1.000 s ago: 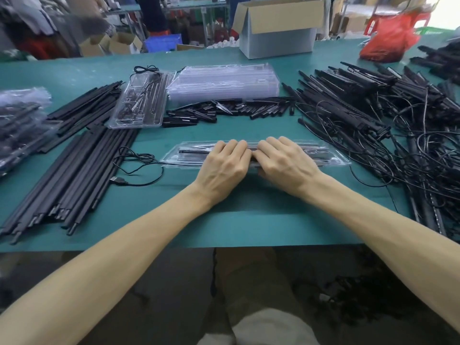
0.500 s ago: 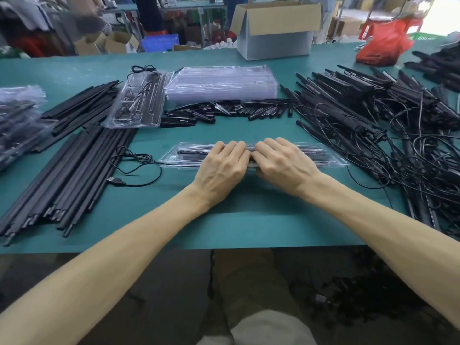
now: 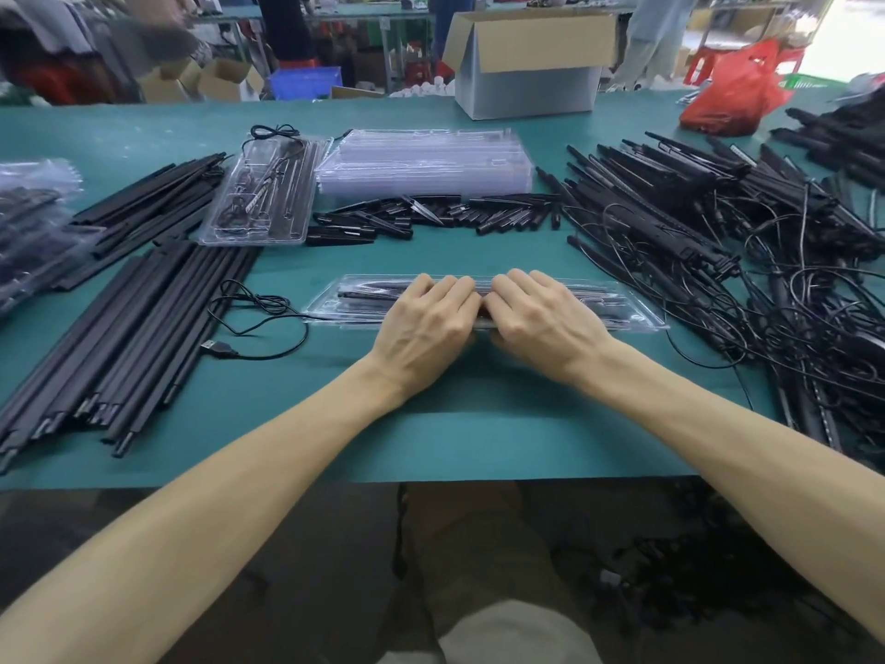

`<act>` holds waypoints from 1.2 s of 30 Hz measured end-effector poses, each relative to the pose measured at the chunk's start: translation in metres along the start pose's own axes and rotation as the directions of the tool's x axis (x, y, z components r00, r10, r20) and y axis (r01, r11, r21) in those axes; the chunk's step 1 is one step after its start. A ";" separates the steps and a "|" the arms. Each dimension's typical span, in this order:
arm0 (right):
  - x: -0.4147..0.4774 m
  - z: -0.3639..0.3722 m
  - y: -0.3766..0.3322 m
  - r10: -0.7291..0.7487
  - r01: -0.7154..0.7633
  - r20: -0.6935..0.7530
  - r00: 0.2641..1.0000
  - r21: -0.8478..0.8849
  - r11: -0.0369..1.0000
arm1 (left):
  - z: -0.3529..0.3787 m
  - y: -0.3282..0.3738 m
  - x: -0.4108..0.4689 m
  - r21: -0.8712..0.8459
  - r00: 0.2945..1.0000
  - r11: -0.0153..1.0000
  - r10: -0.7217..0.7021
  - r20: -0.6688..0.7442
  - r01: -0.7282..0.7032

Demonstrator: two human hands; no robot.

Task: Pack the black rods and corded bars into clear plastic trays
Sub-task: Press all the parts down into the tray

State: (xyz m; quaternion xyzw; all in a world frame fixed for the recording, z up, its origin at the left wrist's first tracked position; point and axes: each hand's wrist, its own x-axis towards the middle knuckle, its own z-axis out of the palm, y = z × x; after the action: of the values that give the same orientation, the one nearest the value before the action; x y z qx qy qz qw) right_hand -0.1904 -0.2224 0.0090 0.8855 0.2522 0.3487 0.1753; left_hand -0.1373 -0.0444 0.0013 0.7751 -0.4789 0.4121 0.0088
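A long clear plastic tray (image 3: pixel 622 311) lies crosswise on the green table, with black rods and bars inside it. My left hand (image 3: pixel 426 323) and my right hand (image 3: pixel 541 318) rest side by side on its middle, fingers laid across the top and pressing down; the thumbs are hidden. A black cord with a USB plug (image 3: pixel 258 323) trails out of the tray's left end. Loose long black rods (image 3: pixel 119 337) lie to the left. A tangled heap of corded bars (image 3: pixel 694 222) fills the right side.
Behind the tray lies a row of short black pieces (image 3: pixel 431 215), then a stack of empty clear trays (image 3: pixel 426 160) and a filled tray (image 3: pixel 263 198). A cardboard box (image 3: pixel 527 64) and a red bag (image 3: pixel 732 88) stand at the back. Bagged goods (image 3: pixel 28 222) sit far left.
Both hands stay on the middle of the tray, almost unmoved. The tray and the cord have not shifted.
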 end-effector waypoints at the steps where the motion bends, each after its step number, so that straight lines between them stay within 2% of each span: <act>1: 0.000 0.000 -0.001 0.008 -0.008 0.004 1.000 -0.002 1.000 | 0.000 0.000 0.000 -0.002 1.000 1.000 0.003 0.006 -0.003; 13: 0.003 -0.008 -0.002 0.031 -0.030 0.013 0.999 -0.031 0.999 | -0.007 -0.009 -0.005 0.059 0.998 0.998 0.032 0.060 -0.035; 17: 0.015 -0.022 0.009 0.027 -0.026 -0.020 0.999 0.023 0.999 | -0.016 -0.018 0.011 0.015 0.999 1.000 0.015 0.051 -0.016; 25: 0.024 -0.038 0.019 0.051 -0.065 0.118 0.992 0.121 0.991 | -0.027 -0.027 0.026 -0.076 0.992 0.996 0.053 0.116 -0.045; 36: 0.023 -0.037 0.018 0.024 -0.046 0.135 0.991 0.163 0.986 | -0.026 -0.029 0.027 -0.118 0.981 0.986 0.137 0.136 -0.121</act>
State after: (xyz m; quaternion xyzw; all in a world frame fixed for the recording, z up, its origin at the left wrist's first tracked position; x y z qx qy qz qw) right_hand -0.1964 -0.2191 0.0558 0.9224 0.2524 0.2702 0.1114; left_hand -0.1267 -0.0378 0.0467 0.7684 -0.5493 0.3282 -0.0101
